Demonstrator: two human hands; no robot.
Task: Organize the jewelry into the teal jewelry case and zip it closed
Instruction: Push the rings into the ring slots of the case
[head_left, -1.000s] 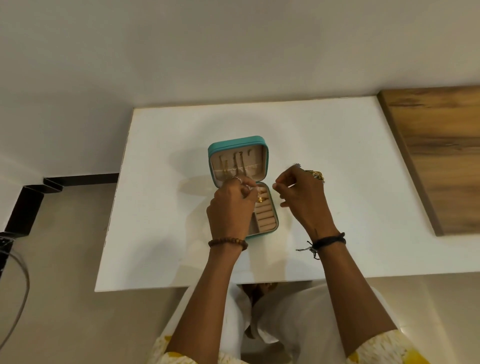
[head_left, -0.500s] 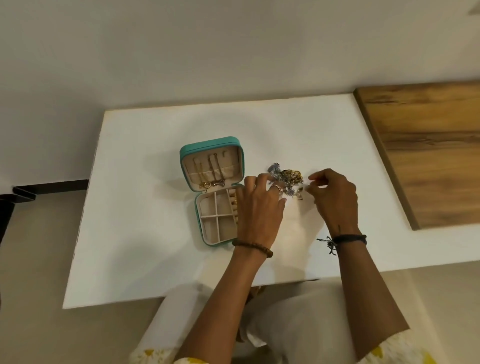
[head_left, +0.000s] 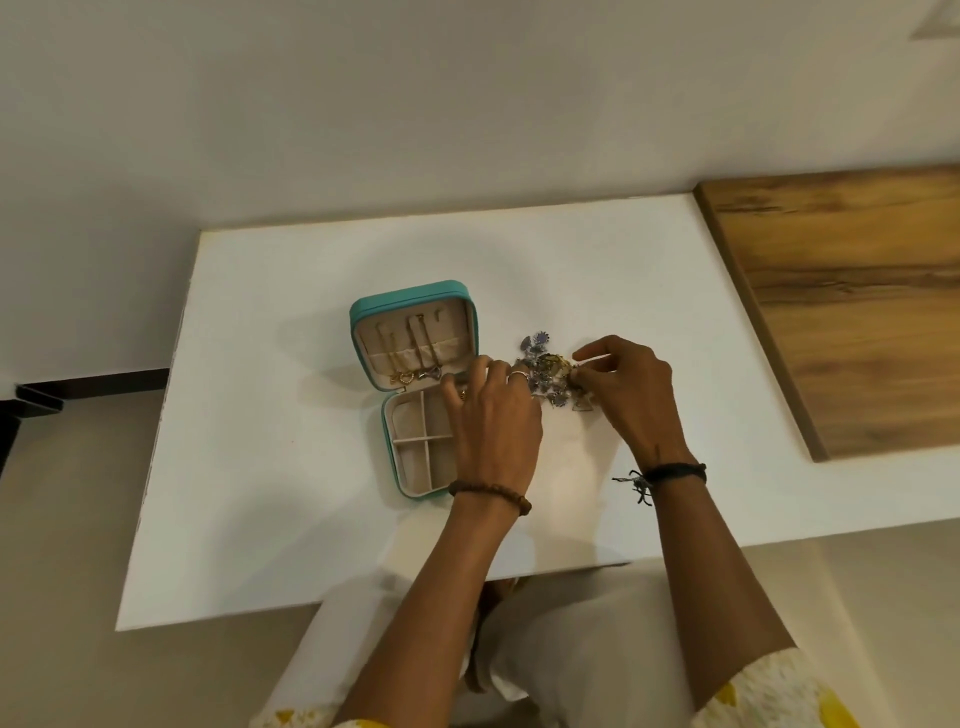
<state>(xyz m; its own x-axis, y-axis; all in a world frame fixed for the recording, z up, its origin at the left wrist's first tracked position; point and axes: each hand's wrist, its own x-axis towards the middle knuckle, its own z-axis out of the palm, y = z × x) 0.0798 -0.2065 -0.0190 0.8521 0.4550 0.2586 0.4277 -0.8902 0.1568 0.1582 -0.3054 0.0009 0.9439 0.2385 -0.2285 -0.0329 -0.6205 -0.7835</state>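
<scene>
The teal jewelry case (head_left: 410, 301) lies open on the white table (head_left: 291, 519), lid raised at the back with gold necklaces (head_left: 405, 358) hanging inside it. Its beige tray of compartments (head_left: 415, 441) faces up, its right side hidden by my left hand (head_left: 493, 421). A heap of loose jewelry (head_left: 545, 364), silver-purple and gold pieces, sits just right of the case. My left hand reaches over the tray's right edge, fingertips at the heap's left side. My right hand (head_left: 628, 395) is at the heap's right side, fingers curled and pinching a piece.
A wooden board (head_left: 852, 312) adjoins the table on the right. The wall runs behind the table. My lap in pale cloth shows below the near table edge.
My left hand left the case's ring rolls and moved right to the jewelry heap. My right hand closed in on the heap. The view shifted, so the case now appears further left.
</scene>
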